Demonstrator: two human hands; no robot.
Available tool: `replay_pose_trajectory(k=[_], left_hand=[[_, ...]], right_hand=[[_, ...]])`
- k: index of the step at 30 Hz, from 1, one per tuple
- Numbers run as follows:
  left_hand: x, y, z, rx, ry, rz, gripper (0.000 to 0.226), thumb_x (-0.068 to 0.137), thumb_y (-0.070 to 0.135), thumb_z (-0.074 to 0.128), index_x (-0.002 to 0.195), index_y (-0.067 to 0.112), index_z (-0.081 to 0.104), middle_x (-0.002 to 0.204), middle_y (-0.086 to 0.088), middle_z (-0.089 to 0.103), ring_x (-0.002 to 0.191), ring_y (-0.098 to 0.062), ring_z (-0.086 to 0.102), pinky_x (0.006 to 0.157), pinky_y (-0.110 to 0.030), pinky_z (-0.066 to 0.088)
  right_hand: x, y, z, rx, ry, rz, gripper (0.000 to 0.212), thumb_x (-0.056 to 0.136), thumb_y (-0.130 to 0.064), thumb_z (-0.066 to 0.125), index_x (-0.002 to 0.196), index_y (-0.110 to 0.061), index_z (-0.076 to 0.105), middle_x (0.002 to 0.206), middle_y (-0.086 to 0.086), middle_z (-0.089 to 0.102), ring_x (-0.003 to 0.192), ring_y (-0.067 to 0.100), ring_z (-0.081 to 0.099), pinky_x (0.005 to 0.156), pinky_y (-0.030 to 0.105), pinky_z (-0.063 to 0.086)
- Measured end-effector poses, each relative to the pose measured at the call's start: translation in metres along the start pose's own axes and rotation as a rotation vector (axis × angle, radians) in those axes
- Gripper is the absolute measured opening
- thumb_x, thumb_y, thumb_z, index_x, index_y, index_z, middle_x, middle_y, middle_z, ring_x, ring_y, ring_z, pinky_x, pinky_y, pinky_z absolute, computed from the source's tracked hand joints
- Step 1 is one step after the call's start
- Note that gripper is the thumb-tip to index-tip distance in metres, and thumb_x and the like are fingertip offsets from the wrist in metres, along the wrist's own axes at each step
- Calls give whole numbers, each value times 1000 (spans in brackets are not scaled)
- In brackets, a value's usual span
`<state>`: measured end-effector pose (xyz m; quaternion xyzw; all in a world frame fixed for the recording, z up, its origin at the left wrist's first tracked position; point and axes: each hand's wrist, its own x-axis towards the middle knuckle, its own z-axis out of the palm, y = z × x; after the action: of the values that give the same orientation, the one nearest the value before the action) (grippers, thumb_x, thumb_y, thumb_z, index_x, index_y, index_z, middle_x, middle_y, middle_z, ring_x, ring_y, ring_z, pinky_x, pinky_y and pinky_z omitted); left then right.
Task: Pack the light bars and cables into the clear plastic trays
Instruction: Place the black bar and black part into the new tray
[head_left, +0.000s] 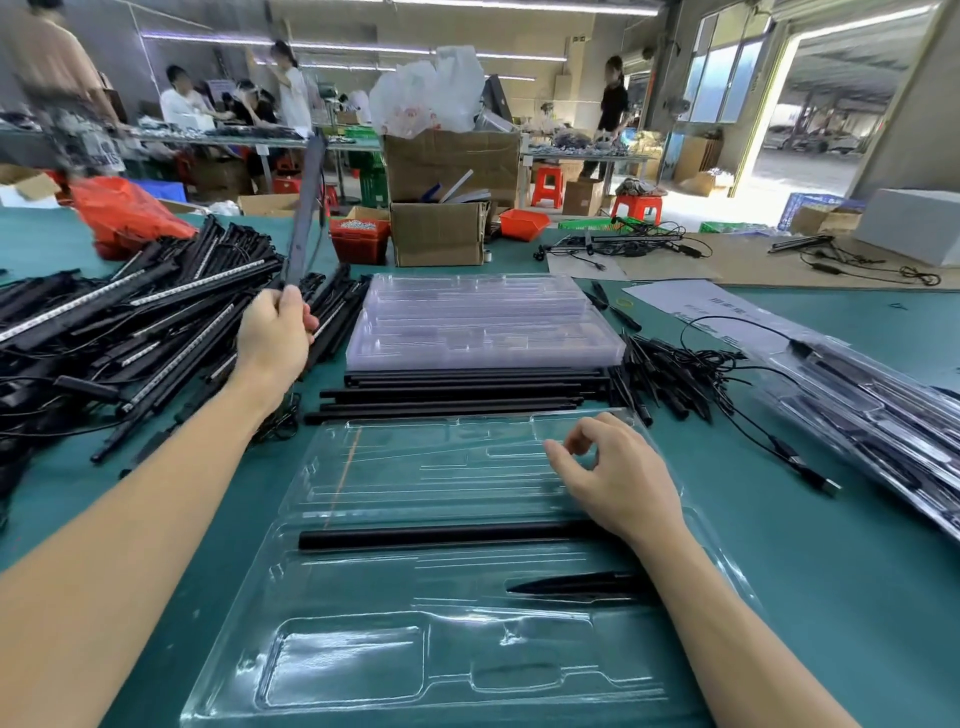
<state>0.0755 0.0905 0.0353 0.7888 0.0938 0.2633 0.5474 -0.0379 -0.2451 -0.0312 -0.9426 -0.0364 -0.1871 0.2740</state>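
Black light bar (306, 208) gripped upright in left hand (272, 332) fingers; right hand (618, 478) loosely curled, empty.

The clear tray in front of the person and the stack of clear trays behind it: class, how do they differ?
The front tray lies alone and opened flat on the green table; the stacked trays are piled together.
The front tray already holds a black bar and a pointed black stake; the stacked trays look empty.
The right hand rests on the front tray; nothing touches the stacked trays.
Both are clear moulded plastic.
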Motion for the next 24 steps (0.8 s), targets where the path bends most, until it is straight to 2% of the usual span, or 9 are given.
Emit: replay_pose_trajectory(k=[3, 5, 8, 11, 14, 15, 17, 20, 24], left_hand=[[-12, 19, -5, 66, 96, 256, 31, 107, 34, 34, 90, 15, 51, 91, -8, 53, 86, -24, 51, 79, -37, 41], [-21, 38, -7, 115, 159, 400, 34, 106, 35, 34, 92, 12, 54, 106, -11, 48, 107, -27, 43, 93, -26, 31], [-39, 77, -14, 132, 171, 562, 39, 104, 38, 35, 91, 10, 59, 125, -17, 44, 119, -19, 31, 100, -10, 18], [-60, 113, -23, 98, 108, 737, 31, 106, 32, 35, 89, 16, 55, 123, -18, 43, 123, -27, 42, 112, -39, 31], [-92, 147, -31, -183, -181, 722, 21, 107, 28, 32, 91, 24, 45, 114, -24, 57, 98, -21, 68, 80, -49, 58], [-103, 156, -33, -284, -297, 674, 20, 108, 27, 30, 93, 22, 43, 112, -22, 63, 83, -23, 73, 60, -44, 60], [-123, 169, -34, -400, -454, 595, 21, 109, 25, 29, 93, 16, 39, 102, -14, 73, 54, -27, 68, 34, -30, 45], [-150, 177, -27, -645, -594, 390, 24, 109, 23, 30, 90, 13, 39, 87, -12, 75, 33, -18, 44, 32, -20, 26], [-183, 174, -21, -924, -835, 86, 24, 107, 32, 36, 92, 14, 41, 77, -5, 69, 33, -4, 32, 32, -11, 25]], right_hand=[[0, 0, 0, -1, -2, 3, 28, 91, -50, 60, 78, -25, 59, 82, -13, 56, 77, 4, 53, 64, 26, 40], [0, -1, -1, -5, -2, 3, 28, 91, -51, 60, 78, -26, 59, 82, -14, 55, 76, 1, 52, 62, 23, 38], [0, 0, 0, -11, 7, 1, 29, 90, -51, 61, 77, -25, 59, 82, -13, 56, 74, 2, 52, 60, 22, 37], [0, -1, 0, -26, 14, 2, 28, 90, -51, 60, 76, -27, 59, 81, -13, 56, 74, 0, 52, 59, 18, 36], [1, -1, 0, -34, 15, 2, 28, 90, -50, 60, 76, -27, 58, 81, -13, 56, 74, -1, 52, 59, 19, 37], [1, -1, -1, -35, 16, 1, 28, 90, -50, 61, 76, -27, 58, 81, -13, 56, 74, -1, 52, 59, 19, 37], [1, -2, -1, -33, 16, -2, 28, 90, -50, 61, 75, -26, 58, 80, -13, 56, 73, -1, 52, 58, 21, 37], [1, -1, -1, -28, 16, -4, 28, 90, -50, 60, 75, -27, 58, 80, -13, 56, 73, -1, 52, 58, 22, 38], [1, 0, 0, -24, 25, -2, 29, 90, -51, 60, 72, -29, 56, 79, -13, 56, 73, -2, 52, 58, 19, 35]])
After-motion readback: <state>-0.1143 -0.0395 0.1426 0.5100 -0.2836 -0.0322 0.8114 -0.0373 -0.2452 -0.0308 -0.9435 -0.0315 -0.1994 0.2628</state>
